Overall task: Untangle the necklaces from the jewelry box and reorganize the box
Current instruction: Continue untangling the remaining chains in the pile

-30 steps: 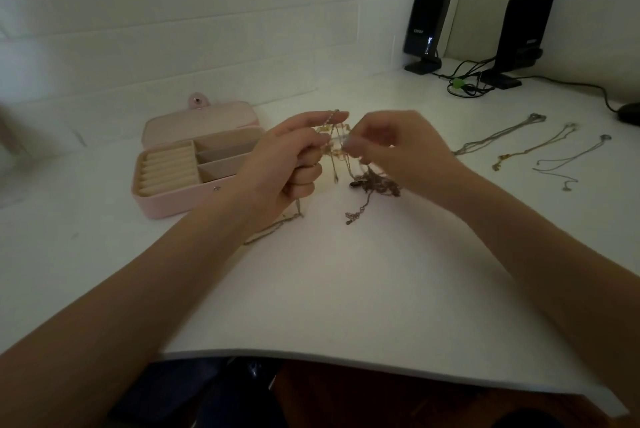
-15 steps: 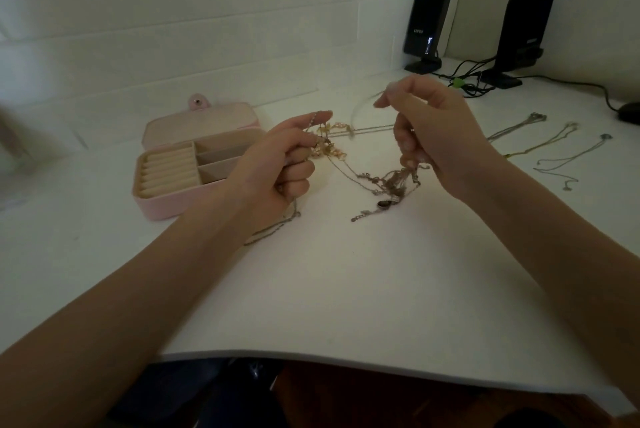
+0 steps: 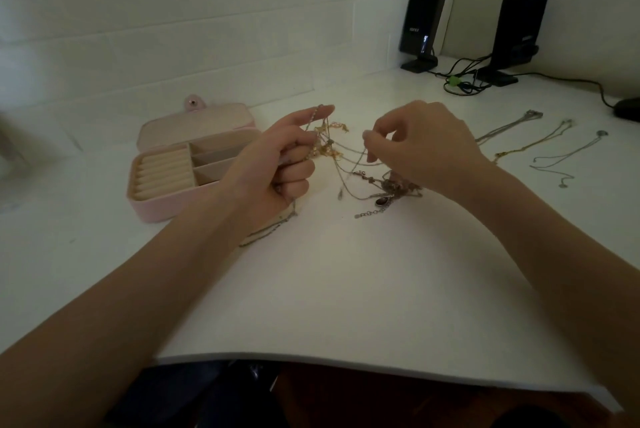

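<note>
Fingers of the left hand (image 3: 277,164) curl round gold chain, while the right hand (image 3: 420,143) pinches a thin silver strand of the tangled necklaces (image 3: 377,181) on the white table (image 3: 346,289). Left of them, the pink jewelry box (image 3: 183,164) lies open, its cream ring rolls and compartments bare.
</note>
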A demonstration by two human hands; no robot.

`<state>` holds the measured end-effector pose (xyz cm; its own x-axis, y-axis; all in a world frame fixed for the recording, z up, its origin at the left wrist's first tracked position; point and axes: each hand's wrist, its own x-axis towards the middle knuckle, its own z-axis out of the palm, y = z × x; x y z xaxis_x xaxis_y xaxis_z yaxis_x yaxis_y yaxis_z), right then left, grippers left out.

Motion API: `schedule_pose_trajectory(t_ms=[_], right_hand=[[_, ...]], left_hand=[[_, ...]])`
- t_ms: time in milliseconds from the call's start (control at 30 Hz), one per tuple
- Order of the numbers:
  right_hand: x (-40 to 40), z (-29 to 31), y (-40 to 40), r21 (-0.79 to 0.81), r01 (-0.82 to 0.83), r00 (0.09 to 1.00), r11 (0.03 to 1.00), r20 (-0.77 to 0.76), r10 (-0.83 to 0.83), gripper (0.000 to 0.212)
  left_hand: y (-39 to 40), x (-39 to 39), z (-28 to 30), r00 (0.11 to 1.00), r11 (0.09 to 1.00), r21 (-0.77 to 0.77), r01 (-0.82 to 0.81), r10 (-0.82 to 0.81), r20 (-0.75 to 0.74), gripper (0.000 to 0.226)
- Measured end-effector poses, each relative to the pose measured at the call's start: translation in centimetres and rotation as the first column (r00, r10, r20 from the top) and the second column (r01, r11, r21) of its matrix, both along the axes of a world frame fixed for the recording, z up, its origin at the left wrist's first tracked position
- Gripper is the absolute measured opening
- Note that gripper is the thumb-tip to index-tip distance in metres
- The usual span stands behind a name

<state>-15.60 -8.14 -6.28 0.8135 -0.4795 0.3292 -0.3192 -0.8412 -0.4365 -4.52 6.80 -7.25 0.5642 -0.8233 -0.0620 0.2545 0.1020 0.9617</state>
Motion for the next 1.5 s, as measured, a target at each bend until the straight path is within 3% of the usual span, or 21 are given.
schedule_pose_trajectory(t_ms=[100, 167, 300, 500, 600, 700, 767, 967, 1100, 1200, 1300, 1500], right_hand=[[0.1, -0.1, 0.2, -0.166, 0.053, 0.998, 0.985, 0.042, -0.047, 0.039], [0.2, -0.3, 0.4, -0.161, 0.007, 0.992, 0.987, 0.128, 0.013, 0.032], [1.0, -1.1, 1.1, 0.195, -0.268, 0.952, 0.943, 0.203, 0.229, 0.011], [1.2, -1.1, 1.1, 0.332, -0.339, 0.930, 0.880, 0.262, 0.259, 0.012], [0.6, 0.2, 0.6, 0.560, -0.376, 0.912, 0.738, 0.365, 0.188, 0.016], [0.1, 1.4, -0.1, 0.771, -0.457, 0.865, 0.443, 0.501, 0.020, 0.019], [-0.2, 1.9, -0.6, 0.817, -0.466, 0.854, 0.338, 0.516, -0.071, 0.018], [-0.6, 2.3, -2.3, 0.834, -0.407, 0.821, 0.372, 0.513, -0.251, 0.010], [-0.8, 2.2, -3.4, 0.831, -0.399, 0.727, 0.386, 0.544, -0.419, 0.011], [-1.1, 2.2, -4.0, 0.827, -0.463, 0.684, 0.319, 0.562, -0.465, 0.010], [-1.3, 2.3, -4.2, 0.824, -0.492, 0.679, 0.281, 0.565, -0.469, 0.010], [-1.3, 2.3, -4.1, 0.783, -0.466, 0.750, 0.411, 0.596, -0.286, 0.021]], left_hand=[[0.0, -0.2, 0.1, 1.000, 1.000, 0.005, 0.018, -0.018, 0.009, 0.036], [0.0, -0.2, 0.1, 0.999, 0.999, 0.009, 0.031, -0.031, 0.008, 0.036], [-0.1, -0.4, 0.3, 0.999, 0.998, 0.037, 0.050, -0.050, 0.019, 0.035], [-0.1, -0.4, 0.2, 0.998, 0.997, 0.066, 0.044, -0.047, 0.047, 0.036], [-0.2, -0.2, 0.1, 0.999, 0.998, 0.069, 0.006, -0.009, 0.045, 0.036], [-0.2, 0.0, -0.1, 0.997, 0.995, 0.086, -0.051, 0.046, 0.055, 0.035], [-0.2, 0.2, -0.2, 0.995, 0.993, 0.094, -0.077, 0.071, 0.063, 0.034], [-0.4, 0.5, -0.3, 0.989, 0.987, 0.086, -0.135, 0.128, 0.080, 0.035], [-0.2, 0.7, -0.1, 0.973, 0.977, 0.013, -0.215, 0.213, 0.093, 0.037], [0.1, 1.0, 0.2, 0.950, 0.953, -0.048, -0.300, 0.303, 0.075, 0.038], [0.2, 1.2, 0.3, 0.940, 0.941, -0.066, -0.332, 0.336, 0.058, 0.039], [0.1, 0.9, 0.4, 0.957, 0.958, -0.074, -0.276, 0.281, 0.070, 0.041]])
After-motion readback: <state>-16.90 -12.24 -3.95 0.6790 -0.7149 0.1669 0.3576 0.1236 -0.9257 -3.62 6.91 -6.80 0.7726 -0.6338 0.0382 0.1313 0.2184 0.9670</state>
